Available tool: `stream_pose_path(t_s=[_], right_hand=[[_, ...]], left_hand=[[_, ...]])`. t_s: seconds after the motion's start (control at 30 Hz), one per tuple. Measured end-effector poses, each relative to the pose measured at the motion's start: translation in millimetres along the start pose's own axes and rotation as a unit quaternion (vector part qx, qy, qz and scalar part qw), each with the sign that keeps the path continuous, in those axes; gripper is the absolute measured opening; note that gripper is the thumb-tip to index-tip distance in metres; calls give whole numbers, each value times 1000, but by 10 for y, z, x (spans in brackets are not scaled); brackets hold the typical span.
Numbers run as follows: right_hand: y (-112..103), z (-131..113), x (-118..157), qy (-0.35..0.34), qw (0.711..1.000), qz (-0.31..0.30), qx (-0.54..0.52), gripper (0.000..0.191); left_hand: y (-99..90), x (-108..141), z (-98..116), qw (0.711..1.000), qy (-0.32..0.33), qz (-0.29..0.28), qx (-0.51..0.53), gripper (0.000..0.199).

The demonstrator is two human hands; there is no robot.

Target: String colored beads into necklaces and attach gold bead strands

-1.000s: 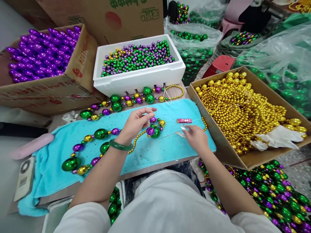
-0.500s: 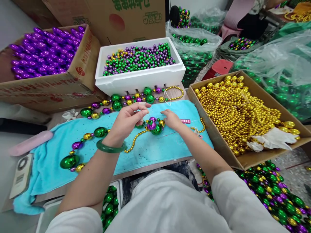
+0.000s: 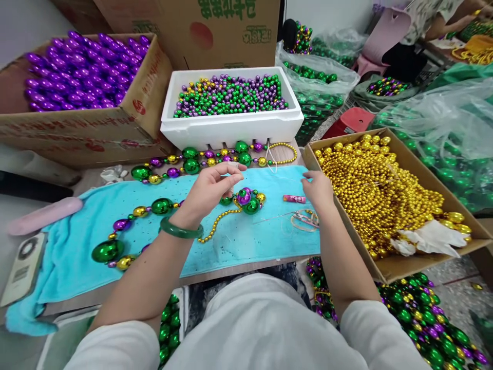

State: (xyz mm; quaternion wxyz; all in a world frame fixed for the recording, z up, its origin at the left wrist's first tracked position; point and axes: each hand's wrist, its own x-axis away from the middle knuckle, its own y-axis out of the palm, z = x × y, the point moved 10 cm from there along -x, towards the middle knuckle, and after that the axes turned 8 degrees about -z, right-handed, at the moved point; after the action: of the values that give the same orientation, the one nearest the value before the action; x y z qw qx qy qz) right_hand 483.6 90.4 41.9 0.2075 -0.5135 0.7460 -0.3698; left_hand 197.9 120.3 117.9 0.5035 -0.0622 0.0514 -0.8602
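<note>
My left hand (image 3: pixel 215 187), a green bangle (image 3: pixel 181 228) on its wrist, is raised above the blue towel (image 3: pixel 239 241) with thumb and forefinger pinched. To the right, my right hand (image 3: pixel 318 187) is also pinched. A faint clear thread seems to stretch between both hands, hard to see. Just below them lies a cluster of green, purple and gold beads (image 3: pixel 250 200) with a tail of small gold beads (image 3: pixel 215 226). A strand of larger beads (image 3: pixel 122 224) curves left under my left forearm. Beside my right hand lie a pink-labelled stick (image 3: pixel 294 199) and small scissors (image 3: pixel 308 219).
Behind the towel lies a finished-looking bead necklace (image 3: pixel 191 165), before a white foam box (image 3: pixel 231 123) of small beads. A carton (image 3: pixel 148 77) of purple beads stands left; a carton (image 3: pixel 346 236) of gold beads stands right. A phone (image 3: pixel 23 267) lies at the left edge.
My right hand has moved right, away from the bead cluster, uncovering the stick and scissors. My left hand keeps its pinch over the towel. The whole view has shifted slightly.
</note>
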Motion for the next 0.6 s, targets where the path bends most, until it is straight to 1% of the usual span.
stream_pose_path(t_s=[0.03,0.07,0.1,0.13,0.17,0.2,0.23,0.27,0.3,0.43,0.6], right_hand=[[83,-193,66,-27,998,-22,-49,19],[238,-403,135,-53,985,-72,-148,20],[446,-651,222,-81,953,-149,-252,24],[622,-894,322,-104,913,-212,-333,27],[769,-1095,417,-116,874,-260,-392,29],[887,-1246,496,-120,845,-294,-430,29],[979,-1341,550,-118,828,-312,-451,28],[1047,-1387,582,-112,821,-318,-461,26],[1093,-1398,595,-105,821,-315,-465,23],[1175,-1308,600,-77,839,-284,-458,20],[1250,-1276,650,-59,846,-270,-455,17]], left_hand=[[8,1,4,1000,-1,1,-2,16],[16,2,7,1000,0,2,-2,16],[24,2,7,1000,2,4,-1,17],[32,0,1,1000,4,6,2,17],[37,-4,-10,1000,6,8,6,17],[37,-9,-28,1000,7,11,13,16],[32,-16,-53,1000,9,16,22,16],[27,-24,-83,999,9,20,33,16],[19,-33,-115,999,10,24,45,16],[-30,-66,-241,993,12,49,109,17],[-46,-76,-322,976,8,83,203,19]])
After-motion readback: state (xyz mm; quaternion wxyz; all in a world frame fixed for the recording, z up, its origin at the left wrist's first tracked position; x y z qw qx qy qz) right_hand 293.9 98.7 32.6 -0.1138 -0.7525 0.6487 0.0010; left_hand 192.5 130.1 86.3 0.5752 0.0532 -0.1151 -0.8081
